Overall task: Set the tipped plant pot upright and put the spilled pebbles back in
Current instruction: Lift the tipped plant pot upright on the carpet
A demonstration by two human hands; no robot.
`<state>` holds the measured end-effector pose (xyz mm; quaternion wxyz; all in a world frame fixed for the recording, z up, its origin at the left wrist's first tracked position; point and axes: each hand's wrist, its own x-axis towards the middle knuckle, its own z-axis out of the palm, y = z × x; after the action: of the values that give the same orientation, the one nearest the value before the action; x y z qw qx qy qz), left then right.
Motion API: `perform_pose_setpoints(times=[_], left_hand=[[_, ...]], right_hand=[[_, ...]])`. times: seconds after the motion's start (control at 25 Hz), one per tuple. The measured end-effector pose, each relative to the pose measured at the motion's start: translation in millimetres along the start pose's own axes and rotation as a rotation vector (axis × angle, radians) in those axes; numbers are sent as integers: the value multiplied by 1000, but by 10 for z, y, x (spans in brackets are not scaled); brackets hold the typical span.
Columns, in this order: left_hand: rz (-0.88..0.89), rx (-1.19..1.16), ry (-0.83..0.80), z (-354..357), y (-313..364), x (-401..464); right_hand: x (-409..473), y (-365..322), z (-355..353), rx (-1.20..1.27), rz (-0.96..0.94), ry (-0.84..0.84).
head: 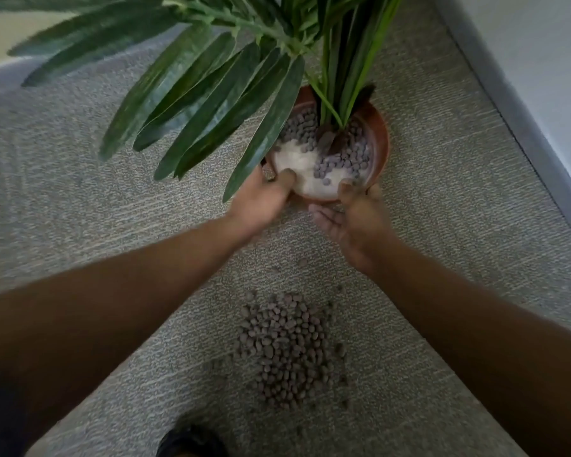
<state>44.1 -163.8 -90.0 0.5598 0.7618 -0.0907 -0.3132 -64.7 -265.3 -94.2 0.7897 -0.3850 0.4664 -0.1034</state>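
A terracotta plant pot (pixel 379 136) stands on the carpet, its mouth facing up toward me. Long green leaves (pixel 211 94) spread from it to the left. Inside lie grey-brown pebbles (pixel 346 153) over a bare white patch of filler (pixel 297 156). My left hand (pixel 261 199) grips the pot's near left rim, thumb over the edge. My right hand (pixel 353 219) holds the near right rim, thumb on top, fingers under it. A pile of spilled pebbles (pixel 287 347) lies on the carpet between my forearms.
Grey carpet (pixel 112 225) covers the floor. A grey baseboard and wall (pixel 521 127) run diagonally along the right side, close behind the pot. A dark shoe tip (pixel 192 443) shows at the bottom edge. A few stray pebbles (pixel 302 262) lie near my right wrist.
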Motion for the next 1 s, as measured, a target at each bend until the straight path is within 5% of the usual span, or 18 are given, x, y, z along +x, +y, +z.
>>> perform_pose_setpoints(times=[0.16, 0.6, 1.0], left_hand=[[33, -27, 63, 59, -132, 79], [-62, -307, -158, -54, 246, 750], [-31, -151, -7, 58, 358, 570]], right_hand=[[119, -76, 14, 196, 16, 40], [507, -217, 122, 98, -85, -10], [438, -238, 56, 94, -87, -16]])
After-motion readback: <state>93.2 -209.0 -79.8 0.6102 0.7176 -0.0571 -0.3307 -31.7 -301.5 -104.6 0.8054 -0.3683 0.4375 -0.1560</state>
